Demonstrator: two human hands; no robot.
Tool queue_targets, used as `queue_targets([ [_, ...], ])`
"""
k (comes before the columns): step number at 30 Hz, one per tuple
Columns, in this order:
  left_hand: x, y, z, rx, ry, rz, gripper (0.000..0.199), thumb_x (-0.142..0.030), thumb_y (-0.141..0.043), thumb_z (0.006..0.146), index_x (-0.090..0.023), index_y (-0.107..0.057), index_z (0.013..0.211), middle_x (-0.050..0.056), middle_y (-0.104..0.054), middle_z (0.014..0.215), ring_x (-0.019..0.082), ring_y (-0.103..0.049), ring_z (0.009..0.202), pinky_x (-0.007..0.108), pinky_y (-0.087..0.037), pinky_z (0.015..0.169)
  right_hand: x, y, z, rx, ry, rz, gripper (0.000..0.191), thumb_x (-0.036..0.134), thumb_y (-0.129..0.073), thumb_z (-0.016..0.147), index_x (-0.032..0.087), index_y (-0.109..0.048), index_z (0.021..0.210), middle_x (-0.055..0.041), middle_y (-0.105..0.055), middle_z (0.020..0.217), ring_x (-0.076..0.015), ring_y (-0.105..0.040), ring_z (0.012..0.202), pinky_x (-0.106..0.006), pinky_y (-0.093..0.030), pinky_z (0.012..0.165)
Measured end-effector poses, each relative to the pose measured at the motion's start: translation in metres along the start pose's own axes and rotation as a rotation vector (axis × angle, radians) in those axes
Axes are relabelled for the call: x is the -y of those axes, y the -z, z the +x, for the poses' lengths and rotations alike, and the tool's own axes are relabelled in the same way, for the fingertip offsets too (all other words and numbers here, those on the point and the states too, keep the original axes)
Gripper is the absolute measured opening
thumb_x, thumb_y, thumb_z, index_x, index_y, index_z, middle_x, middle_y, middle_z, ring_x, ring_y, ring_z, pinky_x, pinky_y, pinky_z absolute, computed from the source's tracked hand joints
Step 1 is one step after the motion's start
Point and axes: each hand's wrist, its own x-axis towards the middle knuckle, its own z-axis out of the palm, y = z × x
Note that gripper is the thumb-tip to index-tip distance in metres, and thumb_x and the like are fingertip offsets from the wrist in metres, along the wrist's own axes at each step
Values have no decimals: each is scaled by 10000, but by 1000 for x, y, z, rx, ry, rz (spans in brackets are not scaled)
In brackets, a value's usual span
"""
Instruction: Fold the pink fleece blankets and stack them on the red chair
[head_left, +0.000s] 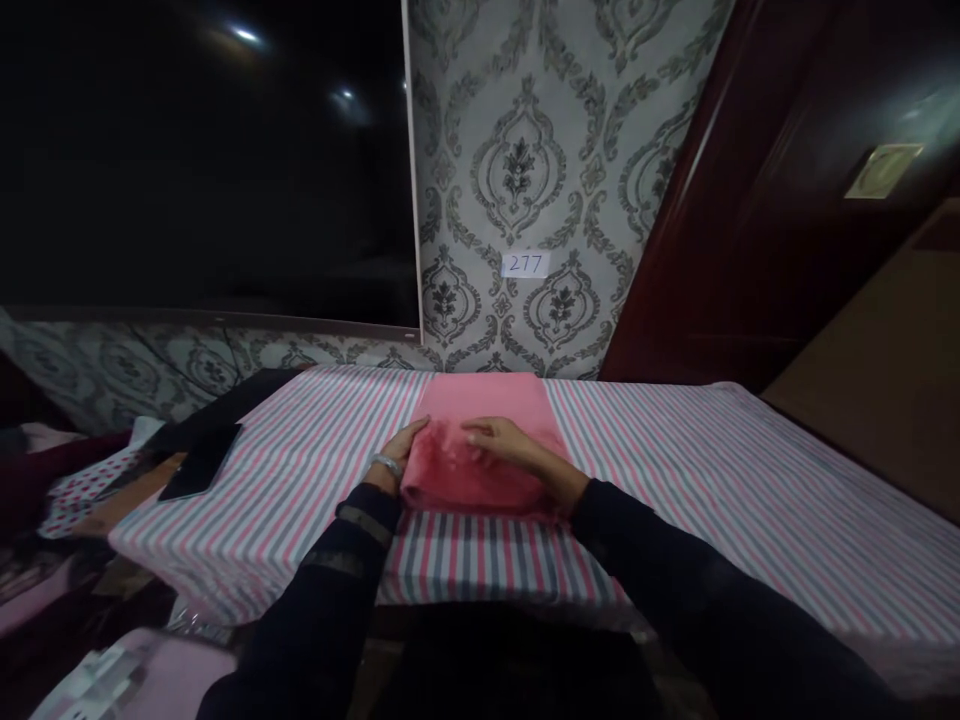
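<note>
A folded pink-red cloth (487,400) lies on a table covered with a striped cloth (652,430), its thicker folded part towards me. My left hand (403,447) is at the left edge of the folded part, fingers wrapped round that edge. Over the top of the cloth is my right hand (499,438), its fingers apart and pointing left, with nothing visible between them. Whether its fingertips touch the fabric is hard to tell.
A dark phone (201,462) lies at the table's left edge. Dotted fabric (90,490) and other items are piled further left. Behind the table are a large screen (202,170) and a patterned wall with a "277" label (525,264). A brown panel (885,360) stands at the right.
</note>
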Motion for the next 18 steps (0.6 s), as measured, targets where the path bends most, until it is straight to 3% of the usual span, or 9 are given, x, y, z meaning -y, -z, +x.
queue_targets([
  [2,-4,-1,4,-74,-58,112,386,-369,-616,899,-87,-694,1152,108,-757,766,266,-743,732,394,-612,762,-14,30,-12,-200,26,-59,378,373,-680,796,184,-711,1121,-38,-743,838,-199,-681,705,-347,-574,693],
  [5,-15,-5,12,-180,-196,237,394,-387,-713,847,-99,-697,1116,88,-749,753,256,-719,720,375,-601,730,-37,76,-34,-589,93,-242,352,389,-639,771,201,-720,1057,-85,-741,1041,-246,-680,986,-417,-542,920],
  [7,-21,-5,17,-219,-245,249,394,-399,-726,856,-98,-690,1107,90,-755,818,241,-704,788,345,-585,766,-52,97,-51,-703,36,-293,454,421,-624,756,180,-699,1134,-115,-719,1120,-265,-660,1049,-440,-517,969],
  [10,-22,4,19,-264,-286,256,389,-417,-669,922,-112,-658,1165,87,-721,1065,235,-677,950,374,-570,855,-73,107,-71,-683,-104,-205,642,506,-598,779,169,-601,1325,-127,-685,1191,-259,-670,1013,-395,-565,849],
  [13,-16,18,18,-312,-318,293,364,-398,-616,966,-172,-616,1252,89,-623,1270,238,-641,1071,438,-563,907,-88,101,-83,-616,-207,-73,700,542,-580,818,196,-518,1423,-115,-686,1196,-243,-692,971,-337,-582,744],
  [15,-14,24,20,-341,-334,331,365,-387,-615,967,-183,-607,1270,97,-607,1298,238,-631,1093,443,-559,918,-95,94,-86,-581,-260,6,664,537,-599,829,217,-536,1408,-109,-708,1168,-252,-706,967,-344,-590,747],
  [18,-19,29,28,-363,-356,385,398,-388,-633,956,-163,-597,1282,100,-611,1287,249,-634,1094,453,-560,914,-100,83,-91,-531,-230,153,523,531,-662,816,238,-651,1248,-93,-739,1153,-276,-696,1059,-391,-580,886],
])
